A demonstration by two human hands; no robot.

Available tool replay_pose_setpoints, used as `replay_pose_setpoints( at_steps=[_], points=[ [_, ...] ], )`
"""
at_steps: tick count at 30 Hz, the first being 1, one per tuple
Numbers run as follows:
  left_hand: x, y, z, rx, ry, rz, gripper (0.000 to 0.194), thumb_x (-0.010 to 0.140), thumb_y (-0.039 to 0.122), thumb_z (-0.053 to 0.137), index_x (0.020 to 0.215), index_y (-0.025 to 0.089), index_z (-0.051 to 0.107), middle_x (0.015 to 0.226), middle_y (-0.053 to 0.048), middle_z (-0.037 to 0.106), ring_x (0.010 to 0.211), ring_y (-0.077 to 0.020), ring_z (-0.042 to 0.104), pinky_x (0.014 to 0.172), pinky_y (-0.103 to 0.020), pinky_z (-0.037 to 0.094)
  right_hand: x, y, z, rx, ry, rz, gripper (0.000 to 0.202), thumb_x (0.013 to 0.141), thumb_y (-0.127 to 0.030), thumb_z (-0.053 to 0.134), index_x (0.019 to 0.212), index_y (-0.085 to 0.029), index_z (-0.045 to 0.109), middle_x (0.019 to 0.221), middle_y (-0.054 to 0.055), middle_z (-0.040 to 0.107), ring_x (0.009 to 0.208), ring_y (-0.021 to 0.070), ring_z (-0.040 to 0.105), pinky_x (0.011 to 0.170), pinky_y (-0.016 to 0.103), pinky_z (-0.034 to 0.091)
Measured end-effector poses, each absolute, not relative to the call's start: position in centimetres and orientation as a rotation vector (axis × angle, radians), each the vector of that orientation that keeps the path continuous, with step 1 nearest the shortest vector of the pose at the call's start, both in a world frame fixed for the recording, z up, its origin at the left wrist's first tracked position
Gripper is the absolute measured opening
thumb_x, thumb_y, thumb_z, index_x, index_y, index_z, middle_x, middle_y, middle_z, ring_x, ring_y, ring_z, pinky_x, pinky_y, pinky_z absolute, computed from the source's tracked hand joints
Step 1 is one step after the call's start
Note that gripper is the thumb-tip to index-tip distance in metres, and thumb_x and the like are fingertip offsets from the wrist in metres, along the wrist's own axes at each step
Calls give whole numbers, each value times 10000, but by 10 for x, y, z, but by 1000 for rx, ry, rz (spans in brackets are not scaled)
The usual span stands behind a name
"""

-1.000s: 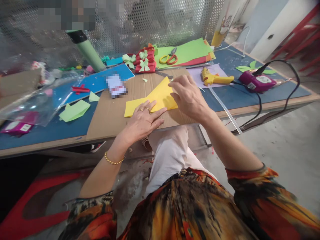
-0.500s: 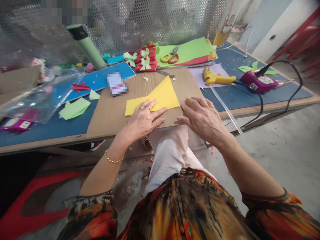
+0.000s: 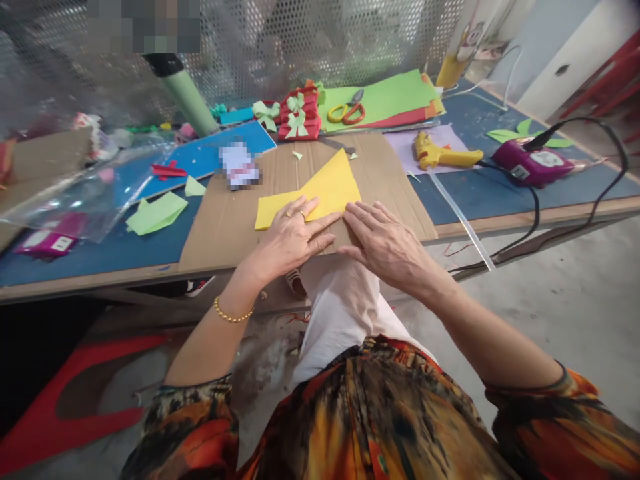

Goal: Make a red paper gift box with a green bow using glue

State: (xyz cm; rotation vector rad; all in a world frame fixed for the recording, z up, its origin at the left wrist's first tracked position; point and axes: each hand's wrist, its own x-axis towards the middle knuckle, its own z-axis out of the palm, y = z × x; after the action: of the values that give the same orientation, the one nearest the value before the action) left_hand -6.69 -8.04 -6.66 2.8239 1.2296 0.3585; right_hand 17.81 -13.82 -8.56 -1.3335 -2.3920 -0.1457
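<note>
A folded sheet of yellow paper (image 3: 333, 183) lies on a piece of brown cardboard (image 3: 220, 227) at the table's front edge. One corner of the paper points up and away from me. My left hand (image 3: 295, 233) rests flat on its lower edge, fingers stretched out and a ring on one finger. At the lower right corner of the paper, my right hand (image 3: 380, 240) lies with its fingers extended, the fingertips touching the folded edge. Small pale green paper scraps (image 3: 297, 155) lie on the cardboard behind the yellow paper.
Scissors (image 3: 347, 110) sit on green paper sheets (image 3: 395, 93) at the back. To the right are a yellow glue gun (image 3: 445, 155) with a glue stick and a purple power strip (image 3: 533, 163) with cords. Red pieces with green bows (image 3: 300, 120), a green bottle (image 3: 190, 100) and plastic bags (image 3: 100, 180) stand behind and left.
My right hand has moved left, from beside the paper onto its lower right corner. My left hand stays on the paper. The view has shifted slightly.
</note>
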Motion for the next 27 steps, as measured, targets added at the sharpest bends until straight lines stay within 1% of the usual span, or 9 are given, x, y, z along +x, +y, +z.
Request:
replay_pose_setpoints(
  at_steps=[3, 6, 9, 12, 15, 18, 21, 24, 27],
  points=[
    [-66, -80, -67, 2819, 1225, 364, 602, 1135, 644, 488, 1625, 330, 645, 1762, -163, 517, 1672, -381, 427, 1367, -637, 330, 183, -143, -83, -1388, -2338, -189, 730, 1159, -630, 367, 1496, -46, 648, 1578, 285, 651, 1517, 393, 603, 1331, 596, 416],
    [-64, -81, -65, 2817, 1234, 352, 603, 1134, 642, 495, 1615, 316, 656, 1756, -171, 521, 1670, -373, 431, 1368, -624, 333, 186, -148, -77, -1421, -2290, -275, 704, 1158, -618, 378, 1483, -62, 661, 1542, 288, 676, 1474, 412, 632, 1327, 652, 400],
    [-60, -82, -63, 2828, 1237, 297, 585, 1135, 623, 512, 1623, 329, 644, 1767, -159, 511, 1677, -342, 427, 1383, -594, 317, 187, -145, -75, -1350, -2308, -315, 739, 1149, -641, 384, 1587, -82, 591, 1649, 289, 592, 1556, 421, 561, 1347, 678, 360],
    [-57, -83, -61, 2831, 1271, 220, 594, 1141, 609, 506, 1637, 307, 630, 1774, -173, 498, 1690, -348, 409, 1390, -576, 300, 184, -135, -82, -1168, -2423, -243, 866, 1136, -704, 343, 1681, -44, 475, 1703, 318, 519, 1617, 418, 501, 1325, 661, 411],
    [-56, -84, -61, 2836, 1286, 199, 606, 1153, 609, 471, 1666, 311, 594, 1794, -171, 469, 1706, -364, 380, 1383, -583, 305, 181, -127, -93, -1109, -2469, -160, 928, 1125, -739, 320, 1713, -27, 421, 1680, 336, 536, 1610, 422, 514, 1288, 658, 462],
    [-57, -88, -60, 2837, 1274, 211, 620, 1159, 614, 453, 1700, 324, 543, 1821, -159, 427, 1725, -347, 352, 1391, -586, 295, 179, -126, -98, -1127, -2456, -130, 904, 1125, -734, 337, 1712, -53, 431, 1674, 316, 553, 1614, 415, 512, 1292, 643, 463],
    [-66, -95, -58, 2829, 1292, 196, 697, 1162, 629, 422, 1719, 220, 508, 1828, -177, 402, 1737, -317, 330, 1412, -547, 272, 178, -128, -97, -1127, -2456, -145, 873, 1129, -719, 345, 1667, -45, 487, 1654, 309, 578, 1598, 423, 529, 1295, 621, 465],
    [-86, -103, -60, 2817, 1352, 214, 765, 1165, 644, 382, 1698, 111, 509, 1806, -206, 427, 1732, -306, 344, 1420, -521, 274, 176, -130, -95, -1145, -2443, -169, 844, 1129, -708, 369, 1650, -58, 508, 1648, 305, 585, 1594, 435, 531, 1300, 636, 451],
    [-112, -110, -64, 2815, 1422, 288, 776, 1165, 670, 333, 1673, 120, 540, 1771, -203, 478, 1707, -292, 400, 1412, -552, 299, 175, -131, -95, -1153, -2440, -167, 831, 1125, -703, 391, 1647, -67, 510, 1650, 306, 582, 1588, 439, 536, 1299, 658, 445]
  ],
)
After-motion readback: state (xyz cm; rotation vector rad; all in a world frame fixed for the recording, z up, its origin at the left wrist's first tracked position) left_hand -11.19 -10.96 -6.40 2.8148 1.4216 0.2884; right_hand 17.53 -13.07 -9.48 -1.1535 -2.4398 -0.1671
